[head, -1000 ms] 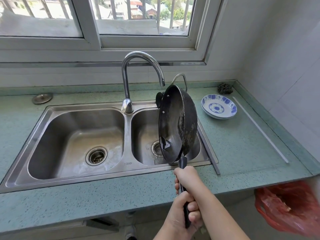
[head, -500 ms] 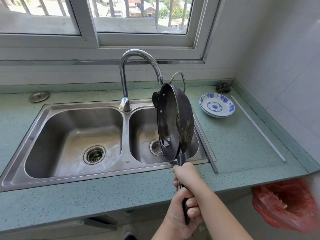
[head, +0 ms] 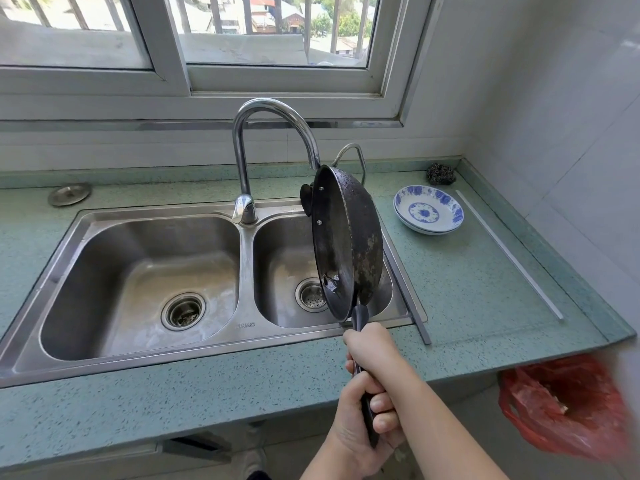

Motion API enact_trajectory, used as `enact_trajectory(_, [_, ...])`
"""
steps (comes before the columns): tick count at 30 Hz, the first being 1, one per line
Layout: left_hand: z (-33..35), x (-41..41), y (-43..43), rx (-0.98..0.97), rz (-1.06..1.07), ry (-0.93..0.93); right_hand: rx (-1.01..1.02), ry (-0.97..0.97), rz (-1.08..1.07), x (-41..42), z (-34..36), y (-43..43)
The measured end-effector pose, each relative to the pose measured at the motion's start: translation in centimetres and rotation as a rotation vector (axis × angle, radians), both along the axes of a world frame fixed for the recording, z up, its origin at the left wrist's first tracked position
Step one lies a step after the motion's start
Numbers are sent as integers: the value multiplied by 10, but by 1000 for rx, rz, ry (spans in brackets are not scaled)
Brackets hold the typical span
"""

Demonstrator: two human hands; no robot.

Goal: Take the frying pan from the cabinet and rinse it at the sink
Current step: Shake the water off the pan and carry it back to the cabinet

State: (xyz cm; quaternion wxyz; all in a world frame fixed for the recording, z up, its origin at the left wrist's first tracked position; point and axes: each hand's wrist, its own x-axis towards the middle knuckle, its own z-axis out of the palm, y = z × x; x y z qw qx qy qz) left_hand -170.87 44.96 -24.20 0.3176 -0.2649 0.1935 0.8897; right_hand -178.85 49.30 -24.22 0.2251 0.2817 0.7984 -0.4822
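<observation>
The black, round metal frying pan (head: 346, 244) stood tipped up on its edge over the right basin of the double stainless-steel sink (head: 242, 337), its wet inner side turned left and its scorched underside turned right. Both hands were wrapped around its dark handle (head: 360, 315) at the countertop's front edge: the right hand (head: 372, 348) gripped close to the pan, and the left hand (head: 356, 420) gripped the handle's end just below it. The pan's top rim sat near the spout of the curved chrome tap (head: 242, 150). On the speckled green countertop (head: 467, 289), stacked blue-and-white patterned bowls (head: 428, 209) sat towards the back right corner, beside a steel-wool scourer (head: 440, 173). A round metal drain cover (head: 69, 194) lay by the back edge, left of the sink.
</observation>
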Motion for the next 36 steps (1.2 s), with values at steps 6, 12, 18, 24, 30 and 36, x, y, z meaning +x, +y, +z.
enact_trajectory(6, [-2, 0, -1, 31, 9, -3, 57, 21, 50, 2, 3, 1])
enact_trajectory(12, [-1, 1, -2, 36, -7, 21, 61, 20, 51, 3, 4, 0])
enact_trajectory(18, [-4, 1, -3, 46, -4, 4, 68, 13, 53, 3, 5, -1])
enact_trajectory(24, [-5, 1, -3, 41, -11, 6, 76, 14, 61, 4, 7, -1])
enact_trajectory(30, [-4, 1, -4, 23, -30, 26, 80, 2, 55, 5, 8, -2])
enact_trajectory(36, [-3, 3, -4, 38, -21, 18, 71, 13, 49, 6, 7, -3])
